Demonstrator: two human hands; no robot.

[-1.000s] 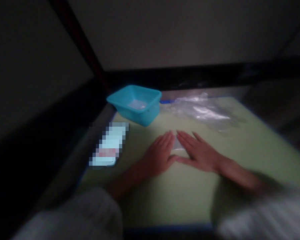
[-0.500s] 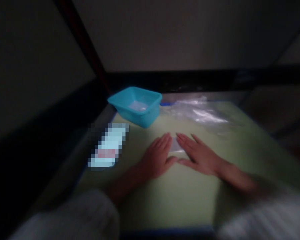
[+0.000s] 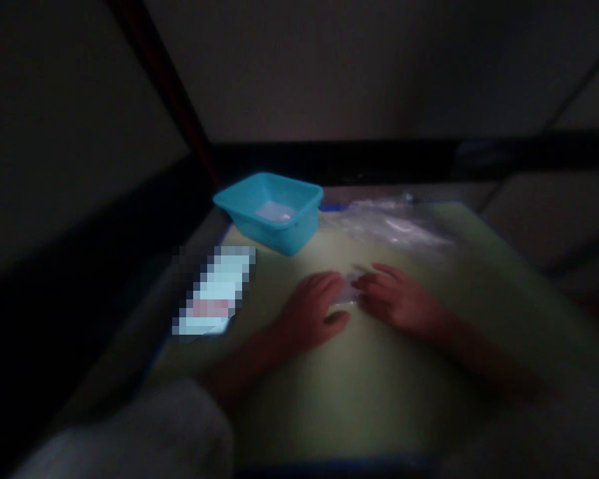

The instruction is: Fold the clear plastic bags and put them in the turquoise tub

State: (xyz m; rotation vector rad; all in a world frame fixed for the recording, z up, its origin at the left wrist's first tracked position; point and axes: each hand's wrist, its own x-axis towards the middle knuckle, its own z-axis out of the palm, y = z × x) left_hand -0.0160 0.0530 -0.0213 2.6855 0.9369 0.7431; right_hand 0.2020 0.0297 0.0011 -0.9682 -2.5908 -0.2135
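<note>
A single head-worn camera looks forward and down from above the near edge of the counter (image 3: 364,392), fairly close, taking in its far edge and the wall (image 3: 319,73) beyond.

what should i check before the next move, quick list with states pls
1. Left hand at the left side of the small pale piece: ok.
2. Right hand at its right side: ok.
3. Right fingers gripping it: cannot tell, too blurred.
4. Whole piece visible: not ok, hands hide its sides.
5. Blue basin apart from both hands: ok.
6. Clear plastic apart from both hands: ok, farther back.
</note>
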